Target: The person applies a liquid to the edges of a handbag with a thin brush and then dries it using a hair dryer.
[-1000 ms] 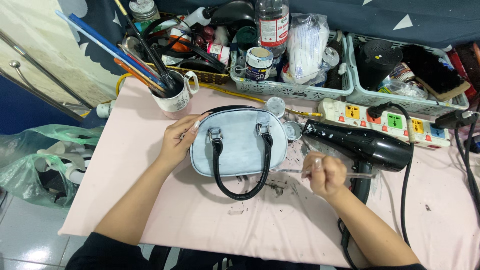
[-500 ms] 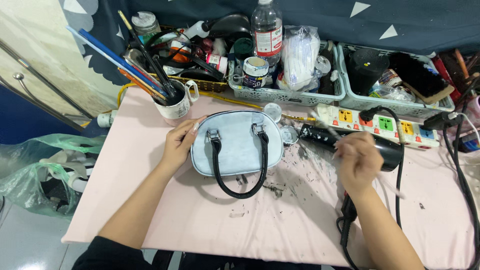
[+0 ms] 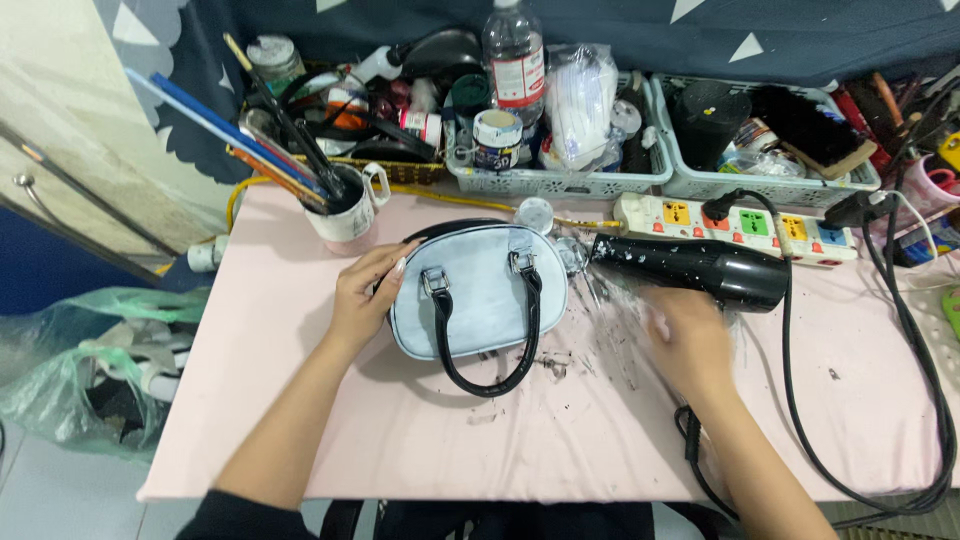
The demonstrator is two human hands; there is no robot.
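The small pale-blue handbag, smooth and dome-shaped with glossy black handles, lies flat on the pink table. The left hand rests open against its left edge, fingers spread. The right hand is blurred just below the speckled black hair dryer; I cannot tell its grip. The dryer's handle is hidden.

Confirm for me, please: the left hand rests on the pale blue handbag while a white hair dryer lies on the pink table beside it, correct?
Not quite: the hair dryer is black, not white, as the head view shows. The left hand does rest on the pale blue handbag, and the dryer lies beside it on the pink table.
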